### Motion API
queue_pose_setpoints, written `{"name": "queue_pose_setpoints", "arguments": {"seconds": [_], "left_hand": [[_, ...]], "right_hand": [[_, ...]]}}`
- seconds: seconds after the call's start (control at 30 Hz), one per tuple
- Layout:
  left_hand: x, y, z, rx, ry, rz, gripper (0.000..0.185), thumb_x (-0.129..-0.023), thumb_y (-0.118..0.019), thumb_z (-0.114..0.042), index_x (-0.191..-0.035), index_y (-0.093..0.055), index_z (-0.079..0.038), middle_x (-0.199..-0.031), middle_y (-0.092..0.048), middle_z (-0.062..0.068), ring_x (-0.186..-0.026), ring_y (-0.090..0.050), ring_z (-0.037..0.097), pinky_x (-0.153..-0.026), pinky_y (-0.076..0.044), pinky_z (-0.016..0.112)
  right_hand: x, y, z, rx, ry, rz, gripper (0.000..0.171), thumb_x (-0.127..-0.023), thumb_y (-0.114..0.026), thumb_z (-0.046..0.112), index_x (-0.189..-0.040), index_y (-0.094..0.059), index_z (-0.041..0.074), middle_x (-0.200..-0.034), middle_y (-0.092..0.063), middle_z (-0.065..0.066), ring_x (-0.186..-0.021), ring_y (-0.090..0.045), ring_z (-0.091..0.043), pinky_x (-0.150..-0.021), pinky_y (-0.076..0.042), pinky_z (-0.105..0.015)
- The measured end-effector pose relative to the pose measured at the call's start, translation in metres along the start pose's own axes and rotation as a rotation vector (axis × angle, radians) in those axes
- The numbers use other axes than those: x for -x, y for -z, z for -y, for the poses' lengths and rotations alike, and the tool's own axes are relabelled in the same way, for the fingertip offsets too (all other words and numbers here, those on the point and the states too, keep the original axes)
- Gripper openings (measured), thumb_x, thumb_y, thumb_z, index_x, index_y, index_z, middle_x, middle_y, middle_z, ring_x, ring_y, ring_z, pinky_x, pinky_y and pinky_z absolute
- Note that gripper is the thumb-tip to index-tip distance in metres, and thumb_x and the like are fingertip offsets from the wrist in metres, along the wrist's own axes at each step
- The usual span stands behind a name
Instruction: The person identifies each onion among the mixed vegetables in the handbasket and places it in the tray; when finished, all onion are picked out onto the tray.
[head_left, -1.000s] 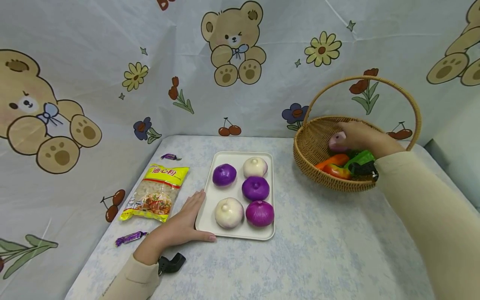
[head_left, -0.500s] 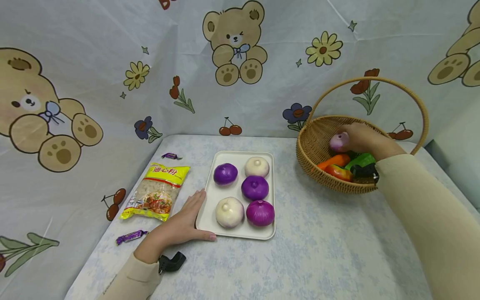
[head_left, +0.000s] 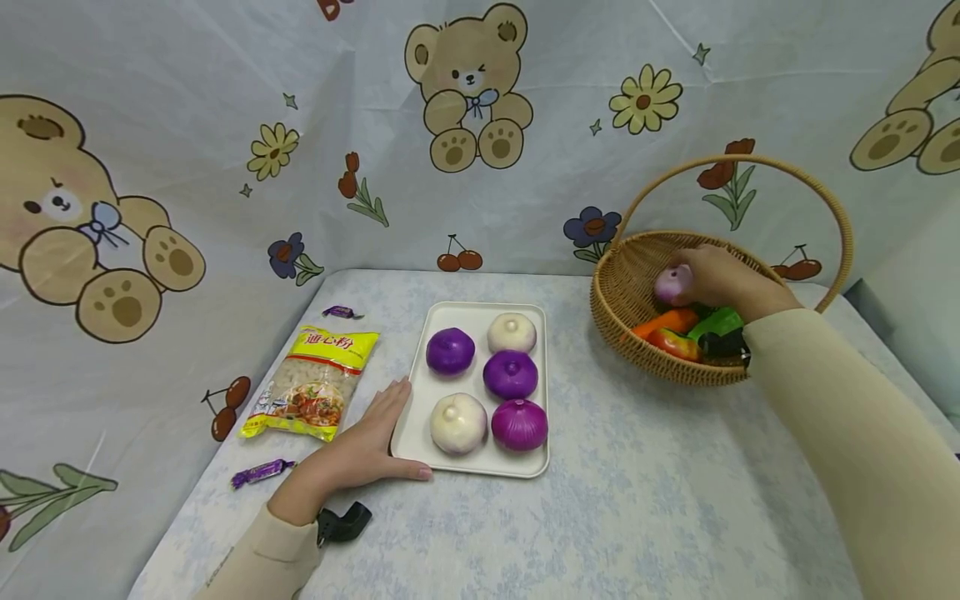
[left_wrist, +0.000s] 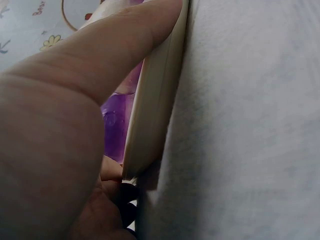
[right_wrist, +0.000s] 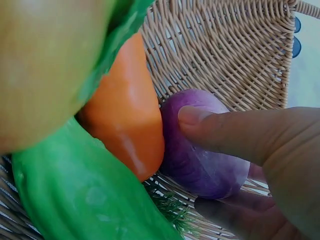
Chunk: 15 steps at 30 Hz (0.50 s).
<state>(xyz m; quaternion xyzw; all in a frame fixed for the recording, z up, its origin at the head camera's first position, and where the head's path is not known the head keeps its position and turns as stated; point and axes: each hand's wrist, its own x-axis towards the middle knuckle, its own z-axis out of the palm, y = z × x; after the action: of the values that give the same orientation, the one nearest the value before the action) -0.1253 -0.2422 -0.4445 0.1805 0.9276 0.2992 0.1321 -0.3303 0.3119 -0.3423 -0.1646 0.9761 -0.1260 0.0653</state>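
My right hand (head_left: 716, 275) reaches into a wicker basket (head_left: 618, 292) and grips a purple onion (head_left: 667, 287). In the right wrist view the thumb presses on the onion (right_wrist: 192, 170), and the fingers pass beneath it, partly hidden. An orange carrot-like vegetable (right_wrist: 132, 110) and a long green vegetable (right_wrist: 85, 185) lie close by. On the left, my left hand (head_left: 360, 450) rests against a white tray (head_left: 476, 321), its fingers straight along the tray's left side and its thumb at the near corner. Purple onions (head_left: 511, 375) and white onions (head_left: 458, 423) sit on the tray.
A yellow bag of pasta (head_left: 311, 383) lies left of the tray. Purple-wrapped candies lie near it, one in front (head_left: 261, 473) and one behind (head_left: 342, 312). The basket also holds a red-yellow round fruit (head_left: 673, 343), and its handle (head_left: 840, 217) arches high above it.
The basket and its handle have shifted slightly right compared with a second ago. The onion in my right hand has turned a little. My left hand has stayed at the tray.
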Motion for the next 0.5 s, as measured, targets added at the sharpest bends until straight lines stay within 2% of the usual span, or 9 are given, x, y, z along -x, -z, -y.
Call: {"name": "queue_pose_setpoints", "arguments": {"seconds": [0.37, 0.5], "left_hand": [[-0.001, 0.000, 0.002, -0.004, 0.002, 0.004, 0.143, -0.072, -0.085, -0.074, -0.169, -0.004, -0.006, -0.175, 0.000, 0.013, -0.159, 0.003, 0.031, -0.125, -0.008, 0.054], [-0.001, 0.000, 0.002, -0.002, 0.001, -0.002, 0.143, -0.072, -0.085, -0.074, -0.169, -0.005, -0.005, -0.175, 0.000, 0.013, -0.159, 0.003, 0.032, -0.124, -0.009, 0.055]], "right_hand": [[0.006, 0.004, 0.005, 0.001, -0.022, -0.010, 0.062, -0.090, -0.084, 0.024, -0.138, -0.060, -0.006, -0.133, -0.053, -0.038, -0.124, -0.045, -0.055, -0.105, -0.037, -0.072], [0.009, 0.010, 0.009, 0.001, 0.024, -0.049, 0.062, -0.090, -0.085, 0.026, -0.137, -0.061, -0.007, -0.133, -0.055, -0.038, -0.122, -0.048, -0.054, -0.101, -0.042, -0.070]]}}
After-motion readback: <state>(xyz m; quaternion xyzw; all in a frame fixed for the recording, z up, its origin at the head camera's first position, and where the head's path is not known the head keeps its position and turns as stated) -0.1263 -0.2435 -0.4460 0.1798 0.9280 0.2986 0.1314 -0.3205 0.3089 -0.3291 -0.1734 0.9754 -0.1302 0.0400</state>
